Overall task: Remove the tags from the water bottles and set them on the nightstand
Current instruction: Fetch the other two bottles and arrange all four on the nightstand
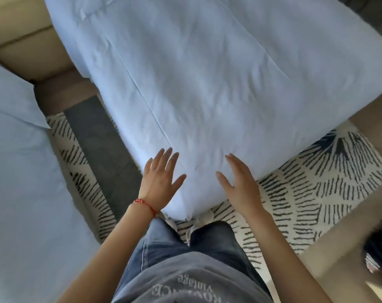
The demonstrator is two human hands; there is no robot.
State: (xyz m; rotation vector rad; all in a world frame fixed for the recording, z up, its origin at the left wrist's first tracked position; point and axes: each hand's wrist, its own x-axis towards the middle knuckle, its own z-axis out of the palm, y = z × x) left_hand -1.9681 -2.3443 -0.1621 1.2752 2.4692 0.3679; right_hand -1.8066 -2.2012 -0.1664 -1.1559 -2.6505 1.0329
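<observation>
Hovering over near corner of bed [207, 84]: left hand [159, 180] and right hand [238, 182], fingers straight, apart, holding nothing. No bottles, tags, nightstand visible. Judged: pre-task step. Next: locate bottles, grip one.

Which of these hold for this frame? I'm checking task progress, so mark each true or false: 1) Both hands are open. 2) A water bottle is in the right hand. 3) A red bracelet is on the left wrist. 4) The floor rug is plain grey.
1) True: the left hand and right hand have straight fingers over the white duvet.
2) False: it holds nothing; no bottle shows.
3) True: the red bracelet is there.
4) False: the rug is cream with dark dashes.
</observation>
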